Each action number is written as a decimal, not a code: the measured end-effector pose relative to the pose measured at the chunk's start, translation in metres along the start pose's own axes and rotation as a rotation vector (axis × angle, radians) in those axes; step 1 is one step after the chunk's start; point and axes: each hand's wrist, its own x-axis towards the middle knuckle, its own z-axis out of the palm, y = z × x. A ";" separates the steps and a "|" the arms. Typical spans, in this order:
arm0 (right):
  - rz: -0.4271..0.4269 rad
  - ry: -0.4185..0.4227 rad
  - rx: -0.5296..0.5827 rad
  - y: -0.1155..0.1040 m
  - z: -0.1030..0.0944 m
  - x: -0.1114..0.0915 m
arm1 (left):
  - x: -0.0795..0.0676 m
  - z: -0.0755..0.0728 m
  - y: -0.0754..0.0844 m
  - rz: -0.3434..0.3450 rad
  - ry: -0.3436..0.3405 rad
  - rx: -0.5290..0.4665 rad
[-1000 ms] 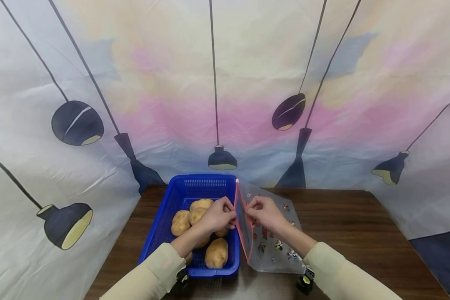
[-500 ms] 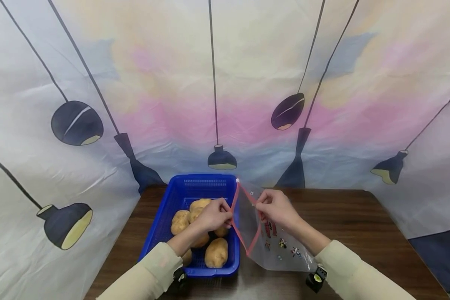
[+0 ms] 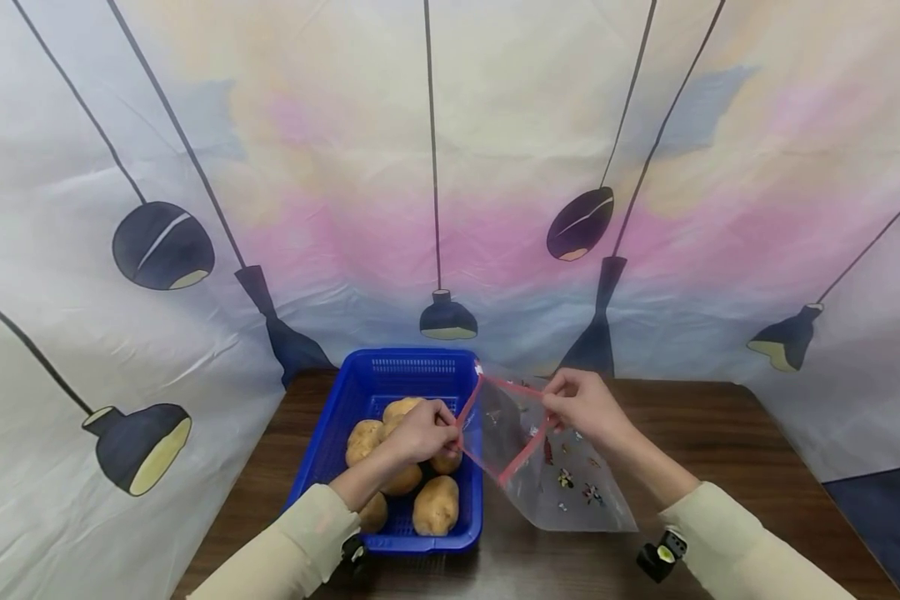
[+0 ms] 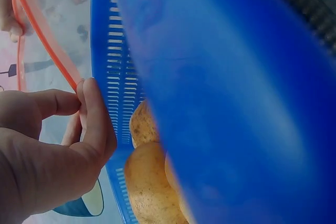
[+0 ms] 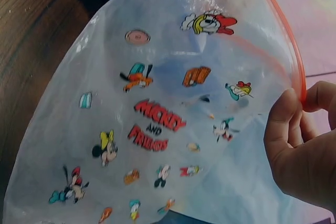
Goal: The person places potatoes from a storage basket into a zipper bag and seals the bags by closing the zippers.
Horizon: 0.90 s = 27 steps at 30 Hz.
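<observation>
A clear zip bag (image 3: 592, 492) with a red zip edge and printed cartoon figures hangs between both hands, its mouth pulled wide. My left hand (image 3: 423, 433) pinches the near-left rim over the basket's right side; in the left wrist view, thumb and fingers grip the red strip (image 4: 52, 51). My right hand (image 3: 585, 404) pinches the opposite rim. The right wrist view shows the bag's printed face (image 5: 157, 129) and the right hand (image 5: 302, 140) holding its red edge. Several potatoes (image 3: 437, 506) lie in a blue plastic basket (image 3: 311, 450) beneath the left forearm.
The basket and bag are over a dark wooden table (image 3: 705, 467). A cloth backdrop (image 3: 345, 167) printed with hanging lamps rises behind the table. Wrist-worn cameras (image 3: 660, 554) sit at the sleeve cuffs.
My right hand has moved right and slightly up, drawing the bag's rim away from the left hand. The mouth has widened from a narrow slit. The left hand has shifted slightly left.
</observation>
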 end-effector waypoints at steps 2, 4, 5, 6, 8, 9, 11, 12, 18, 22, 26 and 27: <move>-0.004 0.008 -0.014 0.000 -0.005 -0.001 | 0.000 -0.001 0.000 0.001 -0.008 -0.005; -0.004 0.009 -0.019 -0.001 -0.010 -0.002 | 0.000 -0.002 -0.001 -0.001 -0.015 -0.012; -0.001 0.011 -0.017 -0.001 -0.012 -0.002 | 0.000 -0.002 -0.001 -0.003 -0.017 -0.014; -0.002 0.009 -0.018 0.000 -0.015 -0.002 | 0.000 -0.003 -0.001 -0.003 -0.020 -0.018; 0.001 0.010 -0.012 0.000 -0.019 -0.003 | 0.000 -0.004 -0.002 -0.001 -0.026 -0.021; 0.005 0.013 -0.005 0.001 -0.022 -0.004 | 0.001 -0.004 -0.002 0.005 -0.027 -0.021; 0.010 0.020 0.000 0.002 -0.027 -0.005 | 0.001 -0.005 -0.002 0.011 -0.029 -0.018; 0.010 0.021 0.000 0.002 -0.029 -0.005 | 0.001 -0.005 -0.002 0.010 -0.029 -0.018; 0.004 0.034 -0.005 0.003 -0.035 -0.008 | 0.001 -0.006 0.000 -0.013 -0.018 0.001; -0.027 0.032 0.004 0.005 -0.034 -0.009 | 0.001 -0.006 0.000 -0.021 -0.017 -0.006; -0.075 0.025 0.034 0.005 -0.028 -0.010 | 0.000 -0.006 0.002 -0.021 -0.023 -0.031; -0.080 0.025 0.048 0.005 -0.026 -0.010 | -0.001 -0.006 0.003 -0.021 -0.025 -0.038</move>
